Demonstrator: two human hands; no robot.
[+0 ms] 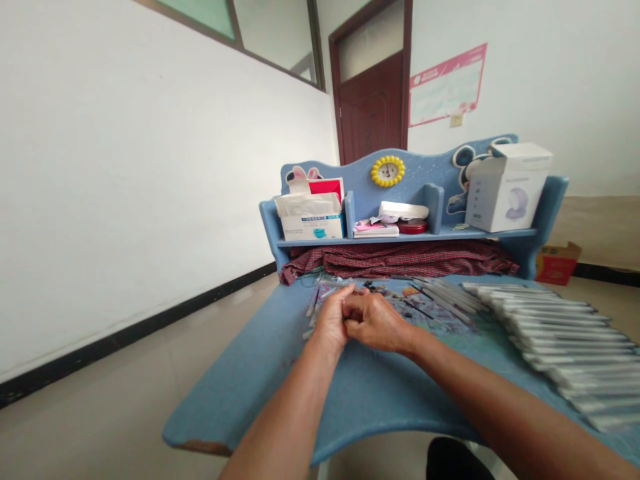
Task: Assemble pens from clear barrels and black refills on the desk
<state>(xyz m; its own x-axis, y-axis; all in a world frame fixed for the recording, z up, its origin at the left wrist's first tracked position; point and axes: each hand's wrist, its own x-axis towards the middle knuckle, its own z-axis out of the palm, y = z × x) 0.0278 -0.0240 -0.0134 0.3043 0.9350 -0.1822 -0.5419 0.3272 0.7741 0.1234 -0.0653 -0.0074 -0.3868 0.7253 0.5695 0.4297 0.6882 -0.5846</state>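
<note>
1. Whatever the grip may enclose is hidden: the left hand [333, 315] and right hand [379, 323] meet with bent fingers, the right's curled, and I cannot tell whether a part is between them.
2. Nearest them, just beyond toward the far edge of the counter [240, 387], lie small scattered parts, among them a dark rod [419, 309]. A careless sweep of the knuckles could scatter these or mix them up.
3. Right of those, pale tubes [453, 299] lie loosely side by side; a nudge could set them rolling.
4. Toward the counter's right side, white sticks [575, 350] form a broad layered heap. The right forearm passes near it, so a wide elbow swing could make the heap slide.
5. Along the far edge, a checked cloth [400, 260] lies bunched under the shelf [320, 243]; tugging it could drag small parts along.
6. The near edge curves inward; a part dropped there could reach the floor.
</note>
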